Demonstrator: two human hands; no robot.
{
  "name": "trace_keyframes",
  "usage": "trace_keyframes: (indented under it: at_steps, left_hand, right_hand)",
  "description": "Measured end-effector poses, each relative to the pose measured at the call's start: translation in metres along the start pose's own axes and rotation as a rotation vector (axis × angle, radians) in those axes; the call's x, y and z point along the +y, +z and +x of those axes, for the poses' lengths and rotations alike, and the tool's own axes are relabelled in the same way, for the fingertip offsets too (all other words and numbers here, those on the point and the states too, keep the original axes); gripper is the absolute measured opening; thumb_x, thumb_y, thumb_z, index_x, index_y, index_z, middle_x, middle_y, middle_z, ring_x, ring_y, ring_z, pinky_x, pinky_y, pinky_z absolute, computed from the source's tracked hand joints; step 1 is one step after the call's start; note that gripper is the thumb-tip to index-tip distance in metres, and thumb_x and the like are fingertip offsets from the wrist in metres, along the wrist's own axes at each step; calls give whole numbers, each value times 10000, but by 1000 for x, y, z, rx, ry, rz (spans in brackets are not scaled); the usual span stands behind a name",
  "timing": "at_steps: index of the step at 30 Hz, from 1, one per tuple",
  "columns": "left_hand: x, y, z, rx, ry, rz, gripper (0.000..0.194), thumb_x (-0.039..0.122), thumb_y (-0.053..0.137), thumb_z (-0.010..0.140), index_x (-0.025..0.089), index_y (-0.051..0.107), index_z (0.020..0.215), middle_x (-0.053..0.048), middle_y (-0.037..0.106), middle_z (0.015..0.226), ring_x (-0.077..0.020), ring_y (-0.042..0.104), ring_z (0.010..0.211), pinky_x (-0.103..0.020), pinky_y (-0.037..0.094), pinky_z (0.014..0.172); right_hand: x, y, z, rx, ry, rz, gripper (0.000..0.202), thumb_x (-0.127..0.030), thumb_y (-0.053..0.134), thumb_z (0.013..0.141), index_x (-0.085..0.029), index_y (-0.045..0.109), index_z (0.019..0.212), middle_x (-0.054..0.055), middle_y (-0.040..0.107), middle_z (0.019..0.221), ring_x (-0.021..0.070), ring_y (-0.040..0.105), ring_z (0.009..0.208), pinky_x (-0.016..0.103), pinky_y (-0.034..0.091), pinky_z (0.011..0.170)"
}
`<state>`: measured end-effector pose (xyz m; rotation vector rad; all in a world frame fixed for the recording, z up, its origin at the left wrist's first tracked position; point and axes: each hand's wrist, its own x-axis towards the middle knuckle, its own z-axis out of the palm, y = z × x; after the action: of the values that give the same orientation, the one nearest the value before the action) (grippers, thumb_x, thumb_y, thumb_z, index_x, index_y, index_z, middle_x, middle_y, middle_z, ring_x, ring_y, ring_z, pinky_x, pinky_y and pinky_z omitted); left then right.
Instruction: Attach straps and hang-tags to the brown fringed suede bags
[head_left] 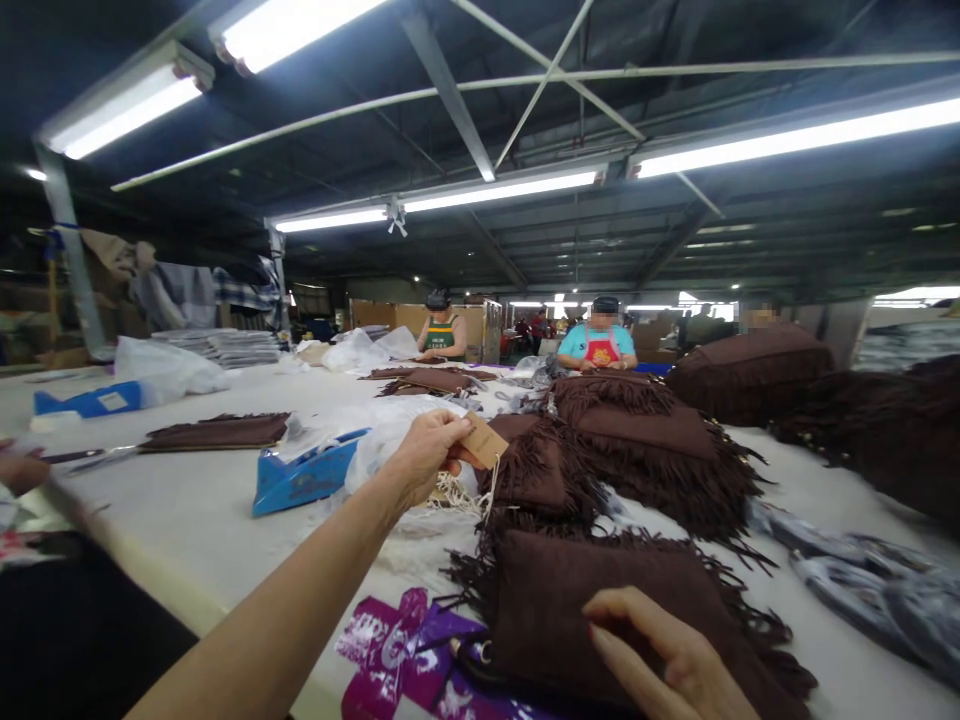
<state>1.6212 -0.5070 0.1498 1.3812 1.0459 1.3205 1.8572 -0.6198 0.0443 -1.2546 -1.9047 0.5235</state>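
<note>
- 2 hands work at the near edge of the tabletop [187, 520]: the left hand [427, 455] pinches a kraft paper tag [484, 440] between thumb and fingertips, its string [491, 490] dangling.
- The right hand [667, 660] lies flat, fingers loosely curled, on the nearest brown fringed bag [570, 610], gripping nothing.
- Tag looks light and stiff but easy to crease; best held by its flat faces.
- Bag seems soft and limp; its body gives a safer hold than the fringe [750, 590].

Dark brown fringed bags [600, 610] — tan paper tag [484, 440] — blue tray [304, 475]
</note>
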Motion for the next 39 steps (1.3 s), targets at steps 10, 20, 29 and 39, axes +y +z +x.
trace_keyframes:
  at_steps: [10,20,29,39]
  left_hand:
    - [34,45,-49,-142,125,81,119,149,464,798,163,417,689,8,574,526,-88,535,411,-122,309,308]
    - [31,64,-63,-209,157,167,118,193,460,791,173,404,689,50,518,475,-57,425,340,-145,308,336]
    - [-59,31,-79,-181,25,430,236,341,621,633,163,491,718,5,550,664,-144,517,638,-247,402,552]
    - [-109,75,-111,-235,-462,-283,313,403,614,550,152,484,685,15,558,474,-28,315,277,-176,183,331]
  right_hand:
    - [-45,59,24,182,509,1097,459,-515,687,558,-146,542,789,-8,546,631,77,469,475,182,333,431]
    - [-45,33,47,254,148,711,270,-412,617,708,-143,612,721,-37,509,521,91,447,499,193,339,462]
    - [-19,33,49,332,311,992,299,-395,741,577,-138,659,706,9,635,614,122,536,538,226,411,510]
    - [-2,42,51,378,439,1137,333,-329,816,483,-141,660,710,29,671,629,140,588,569,224,454,521]
